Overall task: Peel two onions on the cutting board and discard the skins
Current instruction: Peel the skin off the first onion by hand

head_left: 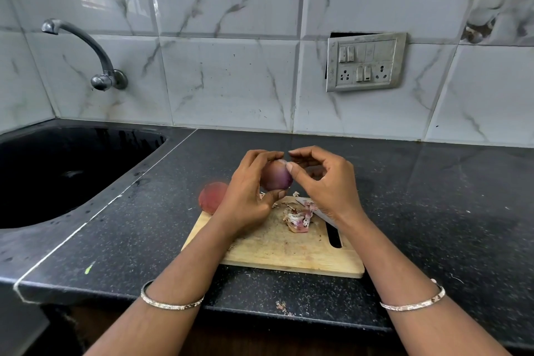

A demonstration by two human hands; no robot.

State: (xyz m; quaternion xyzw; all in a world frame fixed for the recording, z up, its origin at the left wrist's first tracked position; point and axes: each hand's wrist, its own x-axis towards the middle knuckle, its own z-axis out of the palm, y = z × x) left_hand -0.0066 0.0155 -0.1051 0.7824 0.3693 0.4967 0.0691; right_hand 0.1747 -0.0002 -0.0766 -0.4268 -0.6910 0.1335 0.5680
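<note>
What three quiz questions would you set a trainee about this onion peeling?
1. True or false: the left hand holds an onion above the cutting board.
2. Where does the pile of skins lie? A in a bowl; B on the board; C on a plate.
3. Which hand pinches at the held onion's top?
Key: 1 true; 2 B; 3 the right hand.

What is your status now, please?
Left hand grips onion above cutting board. Right hand pinches its top. Second onion unpeeled, at board's corner. Loose skins on board.
</note>
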